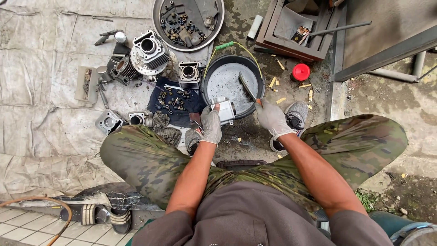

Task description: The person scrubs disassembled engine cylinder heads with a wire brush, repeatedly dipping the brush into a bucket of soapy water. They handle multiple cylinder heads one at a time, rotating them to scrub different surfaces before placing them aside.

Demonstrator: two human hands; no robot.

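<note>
I squat over a round black pan (209, 86) on the ground. My gloved left hand (211, 125) grips a small silver metal engine part (226, 109) at the pan's near rim. My gloved right hand (272, 118) holds a flat-bladed scraper (248, 86) whose blade points up and left over the pan's grey inside. Both hands are close together above the pan's front edge.
Finned engine cylinders (149, 49) (190, 74) and casings lie on a grey tarp (41, 91) at left. A dark cloth with several bolts (170, 102), a round metal tray of small parts (187, 23), a red cap (300, 72), a wooden pallet (296, 27) and sandals (107, 216) surround me.
</note>
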